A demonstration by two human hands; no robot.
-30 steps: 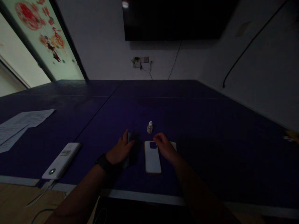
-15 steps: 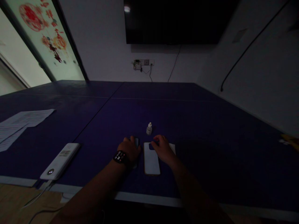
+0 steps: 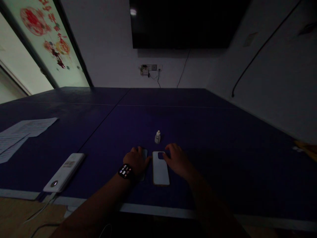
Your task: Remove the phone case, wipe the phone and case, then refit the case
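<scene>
A phone case (image 3: 160, 172), pale with a brownish edge and a dark camera cutout at its top, lies flat on the table. My left hand (image 3: 135, 162), wearing a smartwatch (image 3: 125, 171), rests over a flat, pale phone-like slab (image 3: 144, 154) that it mostly covers. Its thumb stretches out to the left edge of the case. At the case's upper right is my right hand (image 3: 177, 160), thumb by the cutout and fingers apart, with nothing visible in it. Just beyond the case stands a small clear dropper bottle (image 3: 158, 137) with a white cap.
A white power bank (image 3: 64, 172) with a cable lies to the left on the dark blue table (image 3: 158, 115). Printed papers (image 3: 27, 134) lie farther left. A wall-mounted screen (image 3: 188, 24) and wall sockets (image 3: 151, 68) are beyond the table.
My right hand has shifted a little right and opened, showing more of the cutout. A white piece beside it no longer shows. My left thumb has stretched out toward the case.
</scene>
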